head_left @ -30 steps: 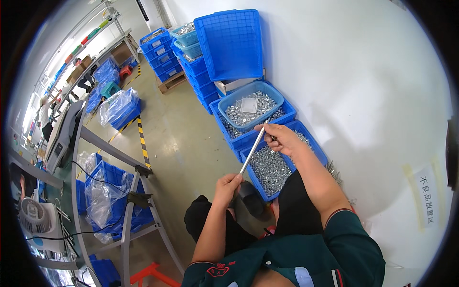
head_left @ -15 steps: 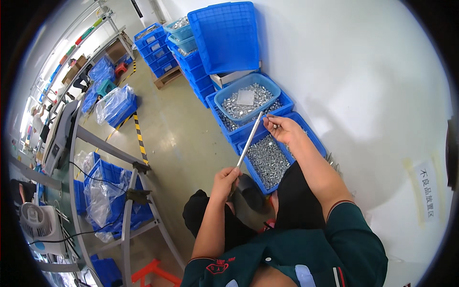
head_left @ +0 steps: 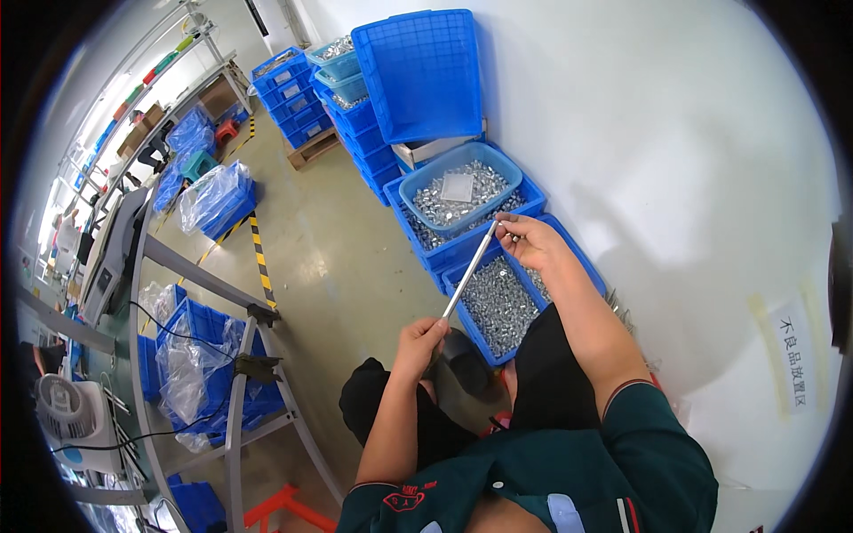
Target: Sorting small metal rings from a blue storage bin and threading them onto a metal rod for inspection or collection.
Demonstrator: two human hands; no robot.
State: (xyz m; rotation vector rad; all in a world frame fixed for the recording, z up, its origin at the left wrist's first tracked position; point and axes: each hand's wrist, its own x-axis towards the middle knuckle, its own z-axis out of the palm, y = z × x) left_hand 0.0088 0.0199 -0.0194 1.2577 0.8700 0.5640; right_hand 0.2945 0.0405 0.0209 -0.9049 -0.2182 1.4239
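A slim silver metal rod [head_left: 471, 274] slants up and away in front of me. My left hand [head_left: 418, 348] is closed around its lower end. My right hand [head_left: 530, 242] pinches at the rod's upper tip, and small metal pieces show among its curled fingers; their exact kind is too small to tell. Beneath the right hand stands a blue crate [head_left: 467, 327] full of small silver metal parts. Just beyond it, a light-blue basin [head_left: 405, 197] of similar shiny parts, with a pale square card [head_left: 458, 187] on top, sits in another blue crate [head_left: 442, 254].
An upright blue crate [head_left: 418, 80] and stacked blue bins [head_left: 360, 133] line the white wall [head_left: 622, 107]. At left are a grey metal frame [head_left: 235, 426], plastic-covered crates [head_left: 191, 355] and a fan [head_left: 67, 404]. A red stool [head_left: 286, 505] is at my lower left.
The right fingers have come onto the rod's upper tip, where a small gap showed before. The rod and left hand have shifted slightly right.
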